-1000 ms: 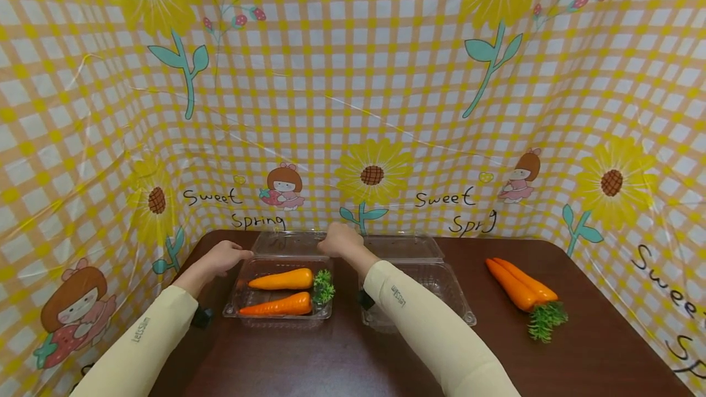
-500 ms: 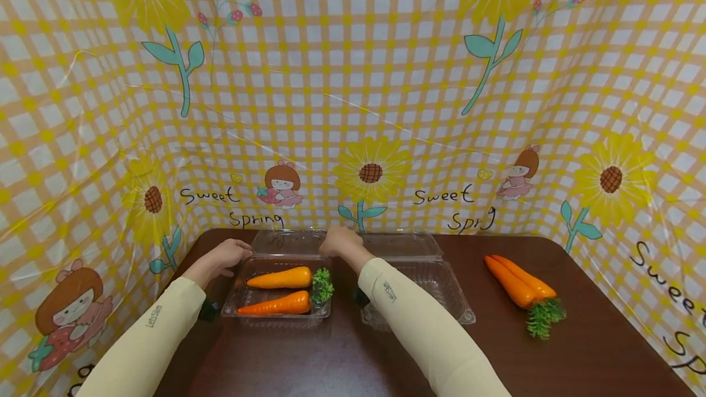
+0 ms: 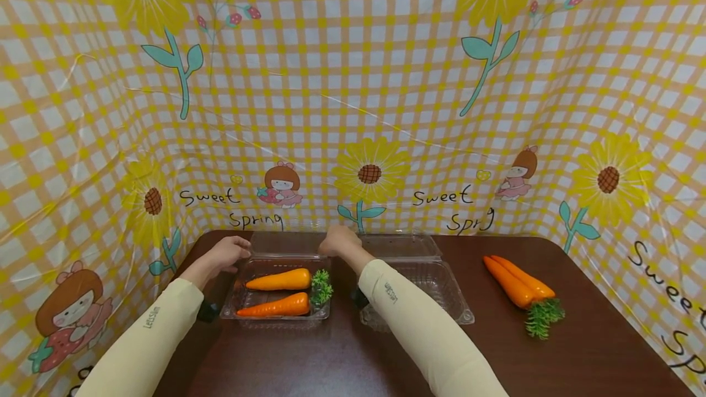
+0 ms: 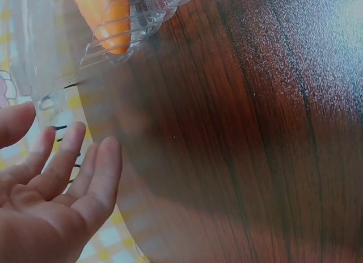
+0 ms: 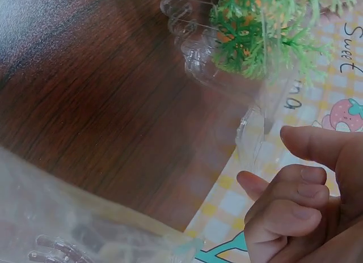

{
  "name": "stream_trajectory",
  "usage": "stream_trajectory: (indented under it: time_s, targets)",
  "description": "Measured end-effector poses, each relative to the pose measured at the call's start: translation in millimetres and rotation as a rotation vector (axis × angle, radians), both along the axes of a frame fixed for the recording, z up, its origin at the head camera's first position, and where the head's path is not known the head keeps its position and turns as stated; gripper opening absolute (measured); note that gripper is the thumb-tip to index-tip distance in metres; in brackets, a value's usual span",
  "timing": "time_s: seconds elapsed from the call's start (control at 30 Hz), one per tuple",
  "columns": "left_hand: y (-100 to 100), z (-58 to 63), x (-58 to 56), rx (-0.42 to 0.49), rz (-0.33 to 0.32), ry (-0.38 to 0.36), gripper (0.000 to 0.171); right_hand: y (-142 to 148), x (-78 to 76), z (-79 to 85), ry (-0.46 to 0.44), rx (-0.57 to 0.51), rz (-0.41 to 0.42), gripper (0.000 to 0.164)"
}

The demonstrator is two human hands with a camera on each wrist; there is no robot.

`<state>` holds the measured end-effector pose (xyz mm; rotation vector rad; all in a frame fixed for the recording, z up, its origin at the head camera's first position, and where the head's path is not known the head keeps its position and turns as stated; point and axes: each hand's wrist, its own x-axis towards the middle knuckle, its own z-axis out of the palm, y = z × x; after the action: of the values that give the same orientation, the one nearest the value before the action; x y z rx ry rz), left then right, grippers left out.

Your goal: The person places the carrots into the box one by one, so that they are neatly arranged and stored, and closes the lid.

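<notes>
Since the clear lid [image 3: 284,245] looks light and bendy, its side edges suit holding: left hand [image 3: 223,253], relaxed, at nine o'clock; right hand [image 3: 341,242], grip unclear, at three.

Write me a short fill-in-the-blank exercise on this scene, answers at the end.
1. The left container holds ___ carrots.
2. The other carrots lie directly on the ___, right of the right container.
3. Their leafy tops are ___.
4. The left hand and right hand are at opposite ends of the left container's ___.

Answers: two; table; green; lid.
</notes>
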<state>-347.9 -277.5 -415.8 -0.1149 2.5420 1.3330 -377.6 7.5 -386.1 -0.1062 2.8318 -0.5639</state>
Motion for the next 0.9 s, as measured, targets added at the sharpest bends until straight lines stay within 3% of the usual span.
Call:
stream_trajectory:
  time_s: [0.07, 0.3, 0.43, 0.7, 0.9]
  targets:
    - [0.3, 1.5, 0.5, 0.013, 0.011, 0.011, 0.039, 2.0, -0.2, 0.1, 0.008, -0.017, 0.001, 0.021]
    - [1.9, 8.2, 3.9, 0.059, 0.066, 0.066, 0.035, 10.4, 6.8, 7.2, 0.019, -0.196, 0.01, 0.041]
    - [0.7, 11.4, 4.4, 0.084, 0.088, 0.137, 0.032, 14.7, 11.5, 11.6, 0.019, -0.289, -0.026, 0.034]
    - [-3.6, 17.4, 9.3, 0.115, 0.123, 0.255, 0.034, 19.4, 18.4, 16.0, 0.064, -0.261, 0.024, 0.045]
    - [-3.3, 23.8, 19.1, 0.131, 0.128, 0.345, 0.035, 24.2, 28.4, 20.6, 0.131, -0.263, 0.089, 0.053]
